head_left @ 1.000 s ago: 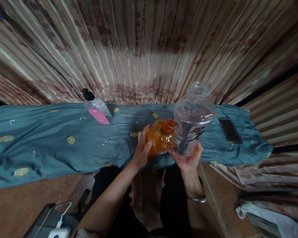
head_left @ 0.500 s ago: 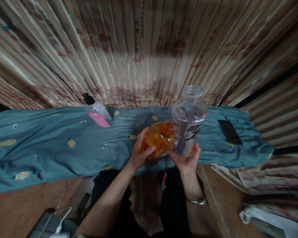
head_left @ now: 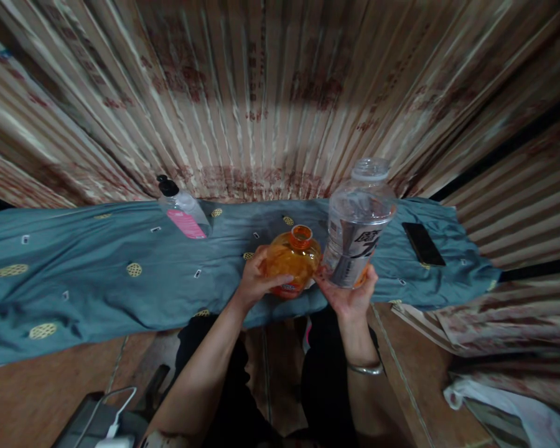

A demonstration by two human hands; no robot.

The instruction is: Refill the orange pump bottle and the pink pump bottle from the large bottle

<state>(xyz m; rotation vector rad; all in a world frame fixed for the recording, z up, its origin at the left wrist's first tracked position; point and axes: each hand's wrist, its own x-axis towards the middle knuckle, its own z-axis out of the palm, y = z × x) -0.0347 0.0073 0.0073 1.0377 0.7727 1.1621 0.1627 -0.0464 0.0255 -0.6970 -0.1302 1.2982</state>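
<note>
Both uncapped: my left hand [head_left: 254, 283] clamps the squat orange plastic bottle [head_left: 292, 261], my right hand [head_left: 348, 296] the tall clear plastic bottle [head_left: 357, 218] beside it.

The squat orange bottle [head_left: 292, 264] is uncapped and stands nearly upright, mouth up, in the left hand [head_left: 252, 283]. Just to its right, the taller clear bottle [head_left: 358, 218], also uncapped and with a grey label, leans slightly in the right hand [head_left: 350, 297].
</note>
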